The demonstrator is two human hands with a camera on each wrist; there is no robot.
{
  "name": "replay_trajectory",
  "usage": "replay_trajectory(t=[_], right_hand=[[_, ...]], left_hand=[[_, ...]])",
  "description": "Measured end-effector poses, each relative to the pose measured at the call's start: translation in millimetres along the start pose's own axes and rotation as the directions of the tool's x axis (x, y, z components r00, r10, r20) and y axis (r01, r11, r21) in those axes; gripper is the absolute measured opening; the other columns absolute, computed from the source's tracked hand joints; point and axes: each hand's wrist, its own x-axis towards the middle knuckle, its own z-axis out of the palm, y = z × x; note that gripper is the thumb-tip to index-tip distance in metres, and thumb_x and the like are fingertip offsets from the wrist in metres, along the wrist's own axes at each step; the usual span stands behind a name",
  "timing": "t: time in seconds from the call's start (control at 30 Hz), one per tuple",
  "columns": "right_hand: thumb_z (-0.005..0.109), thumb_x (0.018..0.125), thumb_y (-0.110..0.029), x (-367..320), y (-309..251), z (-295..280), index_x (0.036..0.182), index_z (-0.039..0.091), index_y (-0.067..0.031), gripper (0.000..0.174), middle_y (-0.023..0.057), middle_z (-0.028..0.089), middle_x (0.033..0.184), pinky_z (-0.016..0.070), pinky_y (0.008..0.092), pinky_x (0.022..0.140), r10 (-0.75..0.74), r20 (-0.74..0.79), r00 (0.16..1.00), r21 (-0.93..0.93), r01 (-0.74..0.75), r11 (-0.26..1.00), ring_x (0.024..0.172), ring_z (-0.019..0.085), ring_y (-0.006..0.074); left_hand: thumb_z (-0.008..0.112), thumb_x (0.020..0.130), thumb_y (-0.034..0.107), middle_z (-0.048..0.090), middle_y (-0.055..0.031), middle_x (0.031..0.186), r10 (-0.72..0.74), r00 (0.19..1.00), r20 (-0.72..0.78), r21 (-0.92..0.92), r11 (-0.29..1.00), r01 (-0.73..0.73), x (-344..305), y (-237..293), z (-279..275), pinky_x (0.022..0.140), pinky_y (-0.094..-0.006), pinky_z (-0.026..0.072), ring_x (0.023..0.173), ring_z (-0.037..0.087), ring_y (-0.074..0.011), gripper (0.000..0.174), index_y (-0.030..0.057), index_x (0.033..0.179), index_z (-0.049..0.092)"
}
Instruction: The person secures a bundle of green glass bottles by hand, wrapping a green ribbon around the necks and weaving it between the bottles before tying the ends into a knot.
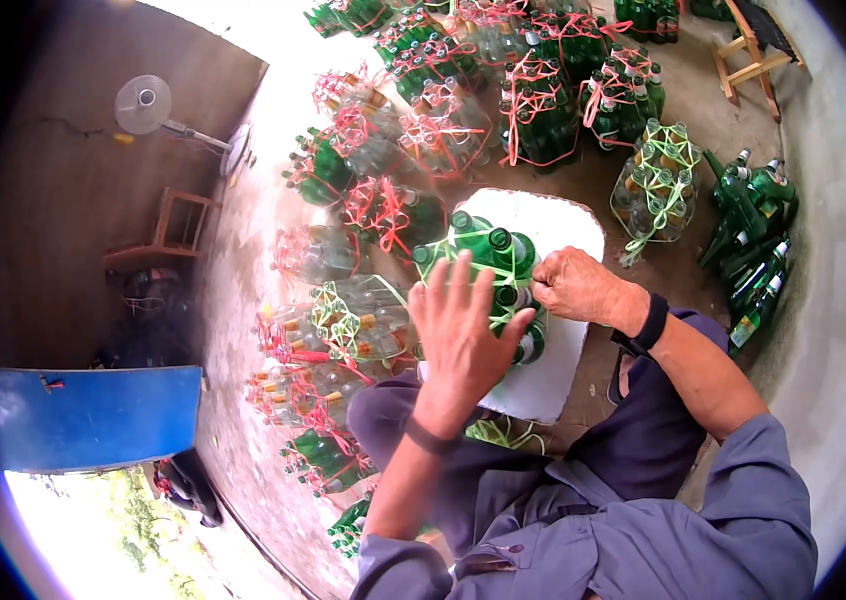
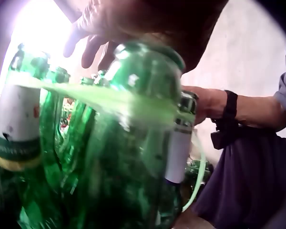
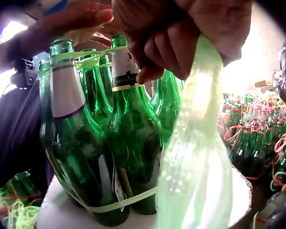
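Observation:
A cluster of green glass bottles (image 1: 512, 252) stands upright, with light green strapping around the necks and lower down around the bodies (image 3: 117, 206). Over its near left side, my left hand (image 1: 463, 335) has its fingers spread; in the left wrist view that hand (image 2: 148, 21) is above the bottle tops. My right hand (image 1: 585, 287) is at the cluster's right edge. Seen in the right wrist view, the curled fingers of this hand (image 3: 186, 40) grip a wide, pale green strap (image 3: 198, 143) that hangs down in front of the bottles. Whether the left hand touches a bottle cannot be told.
Beneath the cluster is a white slab (image 1: 553, 370). Bundles of bottles tied with red strips (image 1: 443, 130) fill the floor ahead and left. Loose green bottles (image 1: 743, 215) lie by the right wall, near a wooden stool (image 1: 755, 65). Green strips (image 1: 503, 433) lie near the legs.

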Motion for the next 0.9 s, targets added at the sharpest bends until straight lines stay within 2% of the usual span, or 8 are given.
replay_trajectory(t=[0.03, 0.17, 0.33, 0.43, 0.5, 0.73, 0.8, 0.9], right_hand=[[0.057, 0.084, -0.017, -0.7, 0.4, 0.8, 0.071, 0.065, 0.0030, 0.025, 0.0260, 0.064, 0.075, 0.0541, 0.0508, 0.071, -0.001, 0.001, 1.000, -0.002, 0.001, 1.000, 0.072, 0.064, 0.0454], [0.057, 0.087, -0.017, -3.7, 1.5, -2.9, 0.072, 0.065, 0.0034, 0.027, 0.0258, 0.064, 0.075, 0.0531, 0.0505, 0.071, -0.012, 0.002, 1.000, 0.003, 0.012, 1.000, 0.073, 0.063, 0.0457], [0.058, 0.089, -0.014, -5.2, 8.0, -6.5, 0.070, 0.063, 0.0032, 0.026, 0.0249, 0.062, 0.072, 0.0517, 0.0503, 0.068, -0.082, -0.042, 0.996, -0.010, 0.082, 0.997, 0.071, 0.062, 0.0454], [0.059, 0.090, -0.013, -4.9, 11.3, -10.8, 0.070, 0.061, 0.0029, 0.025, 0.0242, 0.061, 0.069, 0.0513, 0.0501, 0.067, -0.113, -0.146, 0.983, -0.009, 0.112, 0.994, 0.070, 0.062, 0.0446], [0.064, 0.089, -0.008, -6.2, 12.0, -12.2, 0.068, 0.053, 0.0047, 0.027, 0.0233, 0.054, 0.063, 0.0468, 0.0467, 0.059, -0.176, -0.229, 0.957, -0.016, 0.177, 0.984, 0.061, 0.057, 0.0428], [0.065, 0.090, -0.009, 4.2, 16.6, -11.6, 0.068, 0.053, 0.0043, 0.029, 0.0234, 0.054, 0.063, 0.0461, 0.0470, 0.059, -0.154, -0.295, 0.943, -0.062, 0.142, 0.988, 0.061, 0.057, 0.0426], [0.062, 0.091, -0.016, 7.6, 16.1, -14.8, 0.069, 0.059, 0.0016, 0.028, 0.0229, 0.062, 0.070, 0.0524, 0.0493, 0.070, -0.068, -0.216, 0.974, -0.123, 0.042, 0.992, 0.072, 0.063, 0.0431], [0.062, 0.090, -0.014, 4.8, 13.1, -15.8, 0.070, 0.059, 0.0010, 0.025, 0.0236, 0.062, 0.071, 0.0513, 0.0497, 0.069, -0.075, -0.236, 0.969, -0.093, 0.054, 0.994, 0.072, 0.063, 0.0438]], left_hand=[[0.078, 0.085, 0.034, 0.057, -0.0158, 0.144, -0.001, 0.998, 0.068, -0.037, 0.999, 0.003, -1.5, 3.3, 5.5, 0.113, -0.0614, 0.0299, 0.140, 0.042, -0.0424, 0.050, 0.0068, 0.125, 0.066], [0.075, 0.087, 0.029, 0.059, -0.0155, 0.143, 0.006, 0.997, 0.080, -0.002, 1.000, -0.005, -7.1, -1.0, 23.4, 0.114, -0.0684, 0.0248, 0.146, 0.037, -0.0439, 0.044, 0.0131, 0.127, 0.068], [0.074, 0.088, 0.026, 0.062, -0.0151, 0.140, 0.007, 0.997, 0.074, -0.008, 1.000, -0.006, -6.8, -1.9, 22.1, 0.114, -0.0682, 0.0247, 0.144, 0.041, -0.0430, 0.040, 0.0145, 0.126, 0.069], [0.074, 0.087, 0.026, 0.063, -0.0145, 0.139, 0.011, 0.998, 0.067, -0.007, 1.000, -0.011, -7.5, -2.9, 22.6, 0.114, -0.0681, 0.0245, 0.144, 0.043, -0.0417, 0.039, 0.0154, 0.125, 0.070], [0.074, 0.087, 0.026, 0.064, -0.0144, 0.138, 0.017, 0.998, 0.062, -0.005, 1.000, -0.016, -9.0, -3.6, 23.1, 0.114, -0.0681, 0.0243, 0.144, 0.043, -0.0409, 0.040, 0.0157, 0.125, 0.070], [0.075, 0.087, 0.026, 0.064, -0.0148, 0.139, 0.003, 0.998, 0.067, -0.016, 1.000, -0.002, -9.3, -3.9, 20.6, 0.114, -0.0675, 0.0244, 0.145, 0.043, -0.0386, 0.040, 0.0163, 0.125, 0.070], [0.074, 0.087, 0.026, 0.063, -0.0148, 0.140, 0.004, 0.998, 0.063, -0.034, 0.999, -0.002, -7.8, -5.9, 21.2, 0.115, -0.0671, 0.0229, 0.146, 0.043, -0.0379, 0.039, 0.0164, 0.125, 0.069], [0.074, 0.088, 0.026, 0.062, -0.0149, 0.141, -0.006, 0.998, 0.055, -0.074, 0.997, 0.010, -8.7, -6.4, 20.8, 0.116, -0.0652, 0.0212, 0.147, 0.042, -0.0369, 0.039, 0.0153, 0.125, 0.068]])
